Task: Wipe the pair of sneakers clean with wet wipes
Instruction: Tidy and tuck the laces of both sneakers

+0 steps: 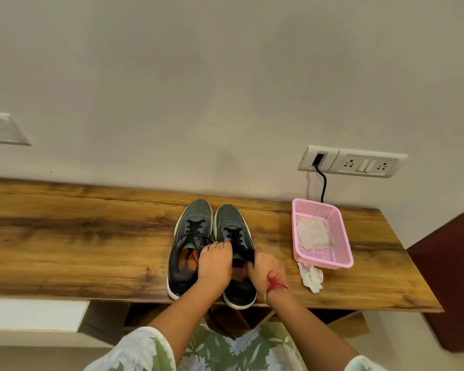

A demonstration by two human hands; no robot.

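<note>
Both my hands are on the right sneaker (232,226), which stands beside the left sneaker (192,223) on the wooden shelf (78,236), toes to the wall. My left hand (215,265) is curled over the tongue and laces, and my right hand (263,267) pinches the outer edge of the collar. I see no wipe in either hand. The heels sit right at the front edge of the shelf, the right one seeming to poke a little past it, so a hard tug on the collar could drag the shoe off onto my lap. The two shoes touch, so shoving one may knock the other askew. The wet wipes (312,234) lie in the pink basket (344,245) to my right, and a crumpled wipe (311,277) lies just in front of it. If I grab that one by mistake, I would probably smear dirt back on.
</note>
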